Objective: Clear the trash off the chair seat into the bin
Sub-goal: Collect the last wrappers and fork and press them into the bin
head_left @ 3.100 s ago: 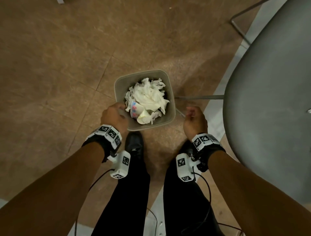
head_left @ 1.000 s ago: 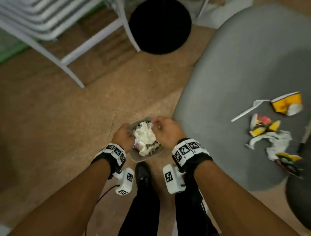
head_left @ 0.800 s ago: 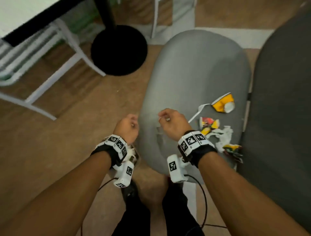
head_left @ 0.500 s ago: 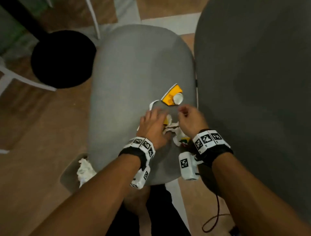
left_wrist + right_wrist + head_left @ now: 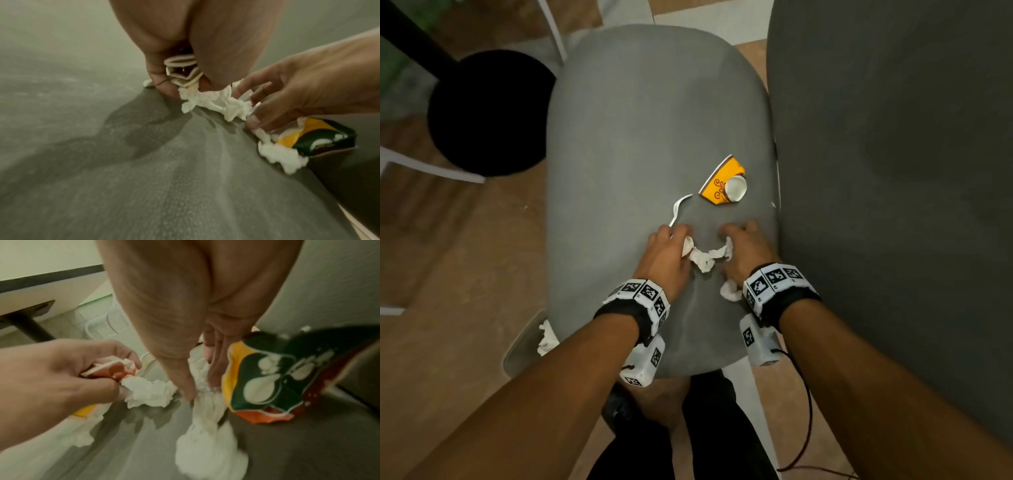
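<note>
On the grey chair seat (image 5: 640,130) my left hand (image 5: 681,245) grips a crushed red-and-white paper cup (image 5: 115,369) together with one end of a twisted white tissue (image 5: 705,258). My right hand (image 5: 729,240) pinches the tissue's other end between thumb and fingers (image 5: 216,353). A green, yellow and orange wrapper (image 5: 277,378) lies against the right hand's outer side. Beyond the hands lie a white plastic fork (image 5: 677,209) and a flattened yellow cup (image 5: 724,186). The bin (image 5: 520,346) stands on the floor at the seat's near left corner, half hidden under it.
A dark grey chair back (image 5: 893,171) rises right next to the seat on the right. A black round table base (image 5: 489,113) and white chair legs (image 5: 431,168) stand on the brown floor to the left. White tissue (image 5: 548,337) fills the bin.
Both hands left the bin and moved right onto the chair seat. In the last half second they closed on the trash pile, and the left hand took up the crushed cup.
</note>
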`<state>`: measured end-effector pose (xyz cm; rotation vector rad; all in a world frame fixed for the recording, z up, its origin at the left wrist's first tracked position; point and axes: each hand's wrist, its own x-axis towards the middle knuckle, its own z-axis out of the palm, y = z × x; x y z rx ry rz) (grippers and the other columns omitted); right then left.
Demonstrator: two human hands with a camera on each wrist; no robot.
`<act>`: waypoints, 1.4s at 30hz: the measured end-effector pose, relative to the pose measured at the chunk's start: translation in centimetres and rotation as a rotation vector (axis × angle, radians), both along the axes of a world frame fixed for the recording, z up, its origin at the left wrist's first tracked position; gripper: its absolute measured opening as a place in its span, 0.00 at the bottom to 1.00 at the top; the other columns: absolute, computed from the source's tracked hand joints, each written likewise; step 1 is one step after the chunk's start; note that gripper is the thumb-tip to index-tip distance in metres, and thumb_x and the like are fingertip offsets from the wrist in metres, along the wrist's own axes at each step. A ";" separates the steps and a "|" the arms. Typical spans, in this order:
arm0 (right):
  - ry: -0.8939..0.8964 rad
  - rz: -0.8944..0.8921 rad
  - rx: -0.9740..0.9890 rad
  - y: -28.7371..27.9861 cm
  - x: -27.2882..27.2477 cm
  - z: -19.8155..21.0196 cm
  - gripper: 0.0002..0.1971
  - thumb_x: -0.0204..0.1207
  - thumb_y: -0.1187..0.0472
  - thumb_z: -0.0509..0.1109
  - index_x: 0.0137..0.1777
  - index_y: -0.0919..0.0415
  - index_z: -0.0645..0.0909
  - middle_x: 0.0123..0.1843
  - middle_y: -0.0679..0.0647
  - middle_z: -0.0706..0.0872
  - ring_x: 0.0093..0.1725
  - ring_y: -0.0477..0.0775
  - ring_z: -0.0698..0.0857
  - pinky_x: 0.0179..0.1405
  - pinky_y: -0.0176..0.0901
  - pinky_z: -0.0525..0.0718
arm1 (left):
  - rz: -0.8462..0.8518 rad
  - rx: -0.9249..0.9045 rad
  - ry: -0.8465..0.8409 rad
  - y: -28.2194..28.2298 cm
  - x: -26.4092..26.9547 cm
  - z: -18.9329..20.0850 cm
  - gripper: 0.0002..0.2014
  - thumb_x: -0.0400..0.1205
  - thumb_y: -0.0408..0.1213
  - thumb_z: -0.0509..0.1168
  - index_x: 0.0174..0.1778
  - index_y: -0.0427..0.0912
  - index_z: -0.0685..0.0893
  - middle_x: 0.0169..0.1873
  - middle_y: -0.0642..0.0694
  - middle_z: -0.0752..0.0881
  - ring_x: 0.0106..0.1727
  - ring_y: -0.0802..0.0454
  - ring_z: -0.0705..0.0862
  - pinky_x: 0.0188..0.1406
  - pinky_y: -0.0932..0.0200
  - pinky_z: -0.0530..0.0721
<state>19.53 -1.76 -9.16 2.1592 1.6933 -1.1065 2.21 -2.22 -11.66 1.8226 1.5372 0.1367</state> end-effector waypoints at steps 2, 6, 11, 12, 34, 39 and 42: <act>-0.035 0.076 0.008 0.4 -0.6 -0.6 0.15 0.73 0.65 0.72 0.59 0.52 0.85 0.62 0.60 0.83 0.59 0.65 0.86 0.58 0.47 0.83 | 0.052 -0.003 -0.032 -0.1 -0.6 0.3 0.18 0.78 0.29 0.64 0.62 0.47 0.76 0.55 0.42 0.77 0.58 0.42 0.75 0.53 0.55 0.75; 0.088 -0.089 0.051 1.2 -1.3 -0.6 0.06 0.72 0.63 0.72 0.44 0.50 0.88 0.46 0.54 0.91 0.49 0.58 0.90 0.51 0.44 0.87 | 0.125 -0.002 -0.085 -0.4 -2.1 1.0 0.19 0.77 0.28 0.64 0.63 0.47 0.76 0.54 0.43 0.77 0.57 0.42 0.76 0.54 0.56 0.75; 0.169 -0.218 0.371 3.9 -0.7 0.5 0.11 0.76 0.62 0.68 0.56 0.51 0.85 0.49 0.54 0.91 0.51 0.58 0.87 0.53 0.44 0.84 | 0.166 -0.016 -0.106 -0.1 -3.4 1.4 0.20 0.77 0.28 0.64 0.64 0.49 0.76 0.54 0.44 0.78 0.58 0.43 0.78 0.53 0.59 0.72; 0.151 -0.181 0.425 4.6 -0.3 0.5 0.14 0.76 0.63 0.67 0.60 0.52 0.84 0.53 0.55 0.90 0.54 0.61 0.86 0.57 0.49 0.83 | 0.176 -0.015 -0.115 -0.1 -3.4 1.5 0.20 0.77 0.28 0.64 0.64 0.49 0.76 0.55 0.44 0.79 0.58 0.43 0.78 0.53 0.60 0.71; -0.019 0.227 0.178 6.5 -0.8 -0.4 0.27 0.72 0.54 0.72 0.73 0.43 0.74 0.79 0.55 0.69 0.69 0.68 0.78 0.66 0.54 0.79 | 0.257 -0.038 -0.142 -0.3 -4.4 1.7 0.17 0.78 0.30 0.64 0.61 0.52 0.77 0.53 0.48 0.80 0.49 0.47 0.79 0.48 0.59 0.74; 0.131 0.266 0.165 4.3 -3.2 1.0 0.24 0.71 0.52 0.74 0.68 0.45 0.77 0.65 0.53 0.83 0.60 0.59 0.84 0.56 0.43 0.79 | 0.094 -0.070 -0.157 -1.8 -4.0 1.6 0.17 0.80 0.33 0.65 0.63 0.55 0.75 0.56 0.48 0.79 0.51 0.47 0.81 0.49 0.57 0.77; 0.227 0.250 0.093 3.4 -4.8 1.7 0.18 0.72 0.51 0.73 0.62 0.45 0.81 0.51 0.48 0.90 0.51 0.55 0.88 0.53 0.44 0.85 | 0.107 -0.082 -0.242 -2.9 -3.8 1.6 0.18 0.80 0.32 0.65 0.64 0.52 0.77 0.59 0.48 0.82 0.55 0.47 0.83 0.53 0.57 0.80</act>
